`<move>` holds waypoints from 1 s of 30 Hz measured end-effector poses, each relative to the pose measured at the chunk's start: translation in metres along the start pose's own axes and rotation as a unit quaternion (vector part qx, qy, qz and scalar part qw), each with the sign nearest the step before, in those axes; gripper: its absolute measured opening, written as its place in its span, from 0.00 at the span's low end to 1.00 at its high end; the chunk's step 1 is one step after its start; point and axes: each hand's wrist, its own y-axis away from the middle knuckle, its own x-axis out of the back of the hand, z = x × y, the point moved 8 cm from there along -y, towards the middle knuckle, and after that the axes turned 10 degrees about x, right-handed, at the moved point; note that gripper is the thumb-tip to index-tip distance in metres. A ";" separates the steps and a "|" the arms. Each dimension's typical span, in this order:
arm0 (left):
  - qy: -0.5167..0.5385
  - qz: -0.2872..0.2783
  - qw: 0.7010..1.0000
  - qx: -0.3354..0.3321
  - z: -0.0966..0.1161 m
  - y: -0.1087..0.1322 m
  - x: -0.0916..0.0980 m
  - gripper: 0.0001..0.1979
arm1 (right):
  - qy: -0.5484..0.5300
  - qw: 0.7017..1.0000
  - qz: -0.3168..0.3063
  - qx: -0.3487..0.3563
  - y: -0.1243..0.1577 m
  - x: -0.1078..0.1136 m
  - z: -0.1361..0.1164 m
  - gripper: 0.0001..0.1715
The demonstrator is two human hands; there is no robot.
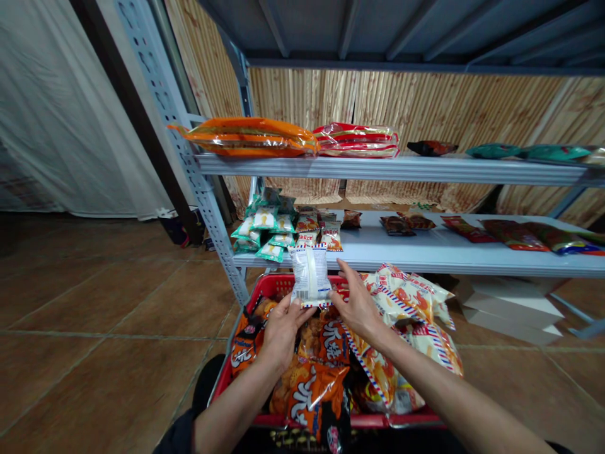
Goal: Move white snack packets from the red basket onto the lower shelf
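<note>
A small white snack packet [309, 274] with a red-and-blue striped edge is held upright by both hands above a red basket [269, 287]. My left hand [282, 328] pinches its lower left corner. My right hand [357, 306] grips its lower right edge. The basket is full of orange snack bags [314, 384] and larger white striped bags [411, 302]. Just beyond the packet, the lower shelf [425, 252] carries a pile of small green-and-white packets [267, 230] and small red packets [319, 230].
A grey metal rack stands ahead, its upright post [189, 157] at the left. The upper shelf [401, 169] holds flat orange, red and teal bags. More dark and red packets lie along the lower shelf to the right. White boxes [510, 309] sit under the rack. Brown tiled floor spreads left.
</note>
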 end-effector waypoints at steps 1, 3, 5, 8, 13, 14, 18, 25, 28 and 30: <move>-0.012 0.009 1.000 -0.015 0.002 0.000 0.000 0.19 | 0.041 0.998 -0.001 0.038 -0.001 0.001 -0.009 0.34; -0.034 0.020 0.998 -0.050 0.007 0.000 -0.002 0.20 | 0.069 0.994 -0.027 0.078 -0.001 -0.002 -0.022 0.31; -0.060 0.016 0.995 -0.080 0.011 0.001 -0.006 0.20 | 0.044 0.994 -0.063 0.073 0.000 -0.010 -0.027 0.29; -0.134 0.015 0.985 -0.109 0.013 0.003 -0.011 0.21 | -0.054 0.994 -0.097 0.017 0.002 -0.021 -0.024 0.30; -0.279 0.050 0.944 -0.168 0.014 0.008 -0.014 0.23 | -0.207 0.973 -0.081 -0.067 0.004 -0.030 -0.009 0.34; -0.300 0.055 0.936 -0.175 0.014 0.009 -0.015 0.24 | -0.233 0.967 -0.071 -0.076 0.003 -0.031 -0.007 0.35; -0.329 0.055 0.926 -0.178 0.010 0.013 -0.021 0.25 | -0.326 0.936 -0.058 -0.118 0.003 -0.033 -0.005 0.35; -0.333 0.036 0.925 -0.178 0.009 0.025 -0.033 0.25 | -0.359 0.917 -0.025 -0.170 0.005 -0.033 -0.005 0.35; -0.379 0.046 0.901 -0.204 0.013 0.029 -0.037 0.27 | -0.361 0.917 -0.003 -0.173 0.005 -0.033 -0.002 0.35; -0.418 0.045 0.880 -0.219 0.014 0.031 -0.040 0.28 | -0.357 0.918 0.014 -0.174 0.005 -0.033 0.001 0.36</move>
